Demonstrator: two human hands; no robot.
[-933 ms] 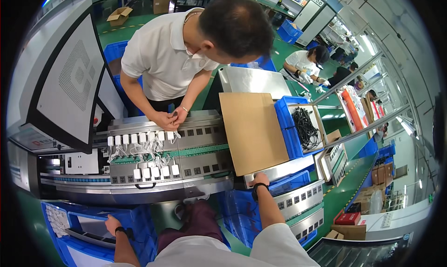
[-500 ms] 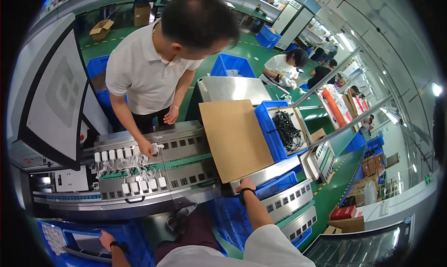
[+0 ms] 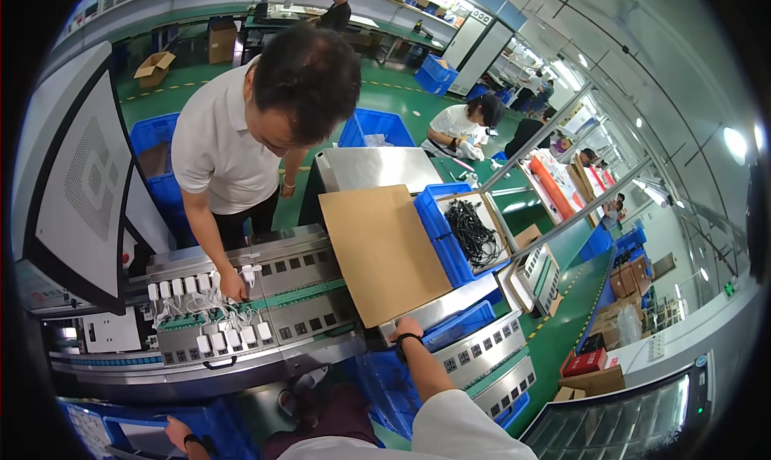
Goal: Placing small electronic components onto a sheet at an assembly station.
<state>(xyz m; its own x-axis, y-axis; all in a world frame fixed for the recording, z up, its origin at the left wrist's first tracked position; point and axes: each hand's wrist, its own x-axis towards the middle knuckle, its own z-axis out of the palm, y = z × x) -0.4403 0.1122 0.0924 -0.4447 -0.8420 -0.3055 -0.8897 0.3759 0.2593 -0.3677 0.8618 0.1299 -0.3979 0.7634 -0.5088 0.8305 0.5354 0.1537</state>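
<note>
At the lower left, my left hand [image 3: 177,432] is at the edge of a blue bin [image 3: 229,428], its fingers curled at the side of a pale panel [image 3: 144,436] framed in blue. My right hand [image 3: 405,328] grips the edge of a steel plate [image 3: 450,301] beside a large cardboard sheet [image 3: 387,255]. In front of me is a steel bench with sockets [image 3: 301,263], carrying rows of white power adapters [image 3: 217,339] with tangled white cables. A co-worker's hand [image 3: 233,286] reaches down among the adapters and cables.
The co-worker [image 3: 225,139] stands across the bench, close to a large white machine [image 3: 76,179]. A blue crate of black cables [image 3: 434,231] stands right of the cardboard. Another socketed steel fixture [image 3: 486,356] lies right of my forearm. A dark glass-topped unit [image 3: 626,420] fills the lower right.
The co-worker's hand has moved left and down from one adapter toward the cables, and the head leans lower. The view has shifted slightly. My hands keep their holds.
</note>
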